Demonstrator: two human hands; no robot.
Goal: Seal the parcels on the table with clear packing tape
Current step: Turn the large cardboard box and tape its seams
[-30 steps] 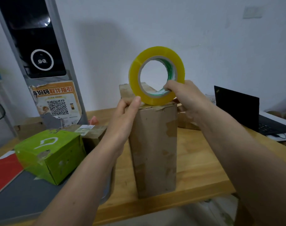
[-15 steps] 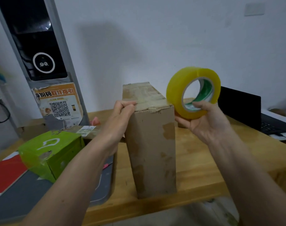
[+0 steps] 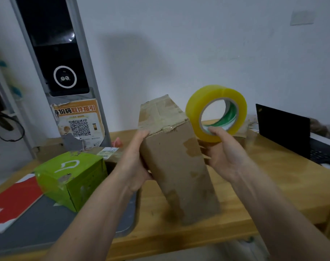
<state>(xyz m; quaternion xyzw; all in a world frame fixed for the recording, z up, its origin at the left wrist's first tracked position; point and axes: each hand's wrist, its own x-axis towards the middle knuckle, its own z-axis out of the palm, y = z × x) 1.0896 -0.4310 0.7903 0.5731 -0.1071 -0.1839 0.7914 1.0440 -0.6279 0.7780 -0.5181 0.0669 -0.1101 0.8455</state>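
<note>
A tall brown cardboard parcel stands on the wooden table, tilted with its top leaning left, and old tape covers its top. My left hand grips the parcel's upper left side. My right hand holds a yellowish roll of clear packing tape just right of the parcel's top, thumb inside the core. A green box sits to the left. Behind it lies a flat brown parcel with a label.
An open black laptop stands at the right rear of the table. A grey mat and a red booklet lie at the left front. A grey kiosk with a QR poster rises behind. More cardboard shows behind the tape.
The right hand carried the tape roll from above the parcel's top down to its right side. The parcel went from upright to tilted, and the left hand slid down its side.
</note>
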